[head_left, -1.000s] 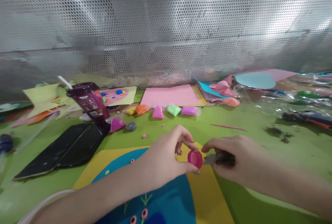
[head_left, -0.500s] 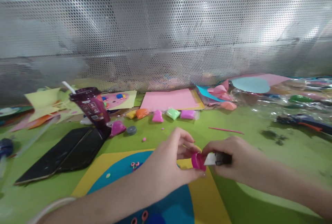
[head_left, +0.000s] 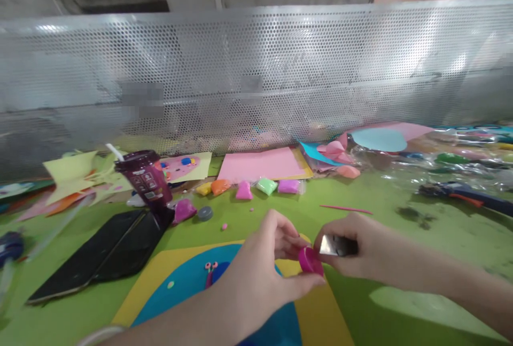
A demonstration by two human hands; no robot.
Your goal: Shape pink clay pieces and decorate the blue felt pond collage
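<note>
My left hand [head_left: 262,268] pinches a small pink piece of clay [head_left: 309,260] between thumb and fingers, just above a yellow and blue craft sheet [head_left: 180,276]. My right hand [head_left: 352,252] is closed round a small knife with a dark handle; its metal blade [head_left: 329,245] rests against the top of the pink clay. Both hands meet near the middle of the green table [head_left: 401,239].
A dark purple cup with a straw [head_left: 146,180] and a black phone case [head_left: 104,252] lie at the left. Small bags of coloured clay [head_left: 252,188], pink paper [head_left: 262,164], paper cut-outs and clear plastic wrapping [head_left: 433,156] line the back, below a perforated metal screen [head_left: 256,73].
The view has tilted upward, so everything sits lower in frame. The blade has moved from beside the pink clay onto its top, and my left fingers have turned the clay slightly.
</note>
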